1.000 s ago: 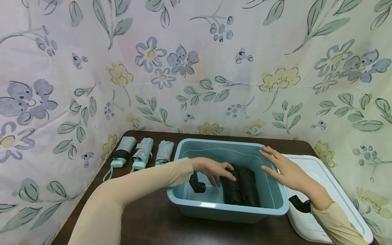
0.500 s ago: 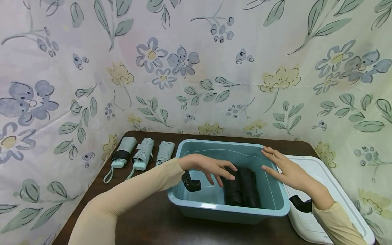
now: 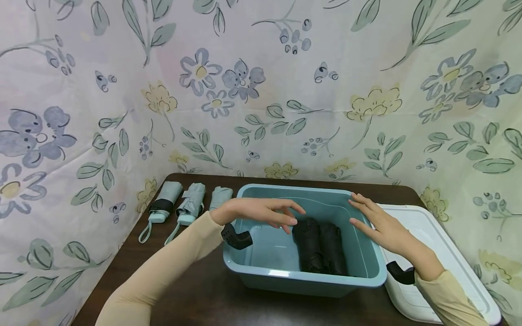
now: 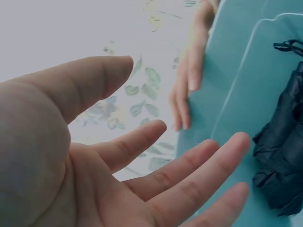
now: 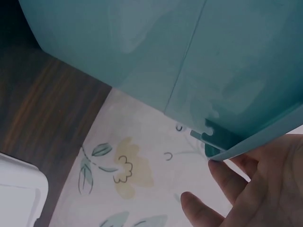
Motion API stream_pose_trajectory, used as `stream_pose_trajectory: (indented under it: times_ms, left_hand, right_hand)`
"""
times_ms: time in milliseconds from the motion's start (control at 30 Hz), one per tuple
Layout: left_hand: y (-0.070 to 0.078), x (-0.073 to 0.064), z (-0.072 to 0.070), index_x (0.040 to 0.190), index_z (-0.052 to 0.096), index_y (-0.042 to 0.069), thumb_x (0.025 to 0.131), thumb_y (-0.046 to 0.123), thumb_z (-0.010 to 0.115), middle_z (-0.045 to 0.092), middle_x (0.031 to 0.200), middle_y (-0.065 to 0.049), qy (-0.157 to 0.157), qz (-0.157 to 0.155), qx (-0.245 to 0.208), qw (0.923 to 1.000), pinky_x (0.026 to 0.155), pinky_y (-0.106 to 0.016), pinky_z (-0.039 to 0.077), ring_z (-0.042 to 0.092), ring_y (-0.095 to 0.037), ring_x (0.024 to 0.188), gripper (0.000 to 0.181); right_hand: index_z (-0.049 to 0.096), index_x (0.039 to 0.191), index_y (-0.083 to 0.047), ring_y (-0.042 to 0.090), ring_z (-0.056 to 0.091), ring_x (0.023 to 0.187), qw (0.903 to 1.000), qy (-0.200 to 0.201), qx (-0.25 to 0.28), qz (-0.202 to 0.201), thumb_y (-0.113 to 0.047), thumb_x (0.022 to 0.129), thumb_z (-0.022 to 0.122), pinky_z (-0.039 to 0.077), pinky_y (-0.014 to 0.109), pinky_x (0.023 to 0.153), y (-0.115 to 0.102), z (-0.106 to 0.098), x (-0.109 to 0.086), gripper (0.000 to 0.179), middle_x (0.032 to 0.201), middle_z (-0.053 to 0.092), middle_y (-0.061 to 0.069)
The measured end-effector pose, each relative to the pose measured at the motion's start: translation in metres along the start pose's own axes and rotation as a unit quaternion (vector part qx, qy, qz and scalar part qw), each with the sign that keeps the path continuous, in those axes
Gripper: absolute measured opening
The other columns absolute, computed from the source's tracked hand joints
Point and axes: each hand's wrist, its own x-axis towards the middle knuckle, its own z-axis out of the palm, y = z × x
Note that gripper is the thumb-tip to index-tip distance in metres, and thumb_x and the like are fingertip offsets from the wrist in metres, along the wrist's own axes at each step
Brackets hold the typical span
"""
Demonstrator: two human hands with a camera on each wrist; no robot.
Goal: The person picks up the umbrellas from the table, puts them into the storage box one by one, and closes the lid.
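Note:
Two black folded umbrellas, the left one [image 3: 308, 244] and the right one [image 3: 333, 249], lie side by side in the right part of a blue-green plastic bin [image 3: 306, 277]. My left hand [image 3: 261, 212] hovers over the bin's left half, fingers loosely extended and holding nothing. In the left wrist view its spread fingers stand apart from the dark umbrella [image 4: 284, 142]. My right hand [image 3: 385, 226] rests its straight fingers on the bin's right rim, also seen from below in the right wrist view, fingertips at the rim [image 5: 265, 139].
Three pale green folded umbrellas lie in a row left of the bin: one [image 3: 168, 194], a second [image 3: 193, 199], and a third [image 3: 221, 197] partly hidden by the left hand. A white lid [image 3: 432, 253] lies right of the bin on the dark wooden table [image 3: 212, 290]. Floral fabric [image 3: 261, 90] hangs behind.
My left hand has drawn up and leftward, away from the black umbrellas. The right hand has stayed at the bin's rim.

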Motion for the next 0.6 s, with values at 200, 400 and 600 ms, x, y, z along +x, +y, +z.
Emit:
stream_pose_trajectory:
  times_ms: [200, 400, 600]
  left_hand:
    - [-0.001, -0.013, -0.001, 0.139, 0.037, 0.018, 0.099, 0.021, 0.045, 0.046, 0.133, -0.008, 0.045, 0.034, -0.021, 0.9982, 0.098, -0.034, 0.043, 0.056, -0.027, 0.112, 0.041]
    - [-0.01, -0.025, -0.004, 0.138, 0.039, 0.022, 0.098, 0.025, 0.047, 0.049, 0.132, -0.005, 0.101, 0.059, -0.032, 0.9926, 0.098, -0.038, 0.043, 0.058, -0.024, 0.11, 0.04]
    - [-0.022, -0.038, -0.007, 0.136, 0.042, 0.018, 0.098, 0.021, 0.047, 0.052, 0.128, -0.009, 0.166, 0.124, -0.035, 0.9776, 0.092, -0.037, 0.047, 0.06, -0.028, 0.108, 0.038]
  right_hand:
    - [0.033, 0.144, -0.012, 0.033, 0.019, 0.139, 1.0, -0.002, 0.004, 0.004, -0.038, 0.094, 0.051, 0.029, 0.064, 0.096, 0.0, 0.002, 0.0, 0.059, 0.154, 0.017, 0.004]
    - [0.032, 0.145, -0.012, 0.034, 0.019, 0.139, 0.9999, 0.0, 0.012, 0.007, -0.037, 0.095, 0.051, 0.028, 0.065, 0.096, -0.001, 0.004, -0.001, 0.059, 0.154, 0.016, 0.005]
    - [0.031, 0.145, -0.011, 0.038, 0.021, 0.137, 0.9997, -0.002, 0.023, 0.007, -0.035, 0.096, 0.05, 0.029, 0.066, 0.094, -0.001, 0.002, -0.002, 0.058, 0.155, 0.011, 0.004]
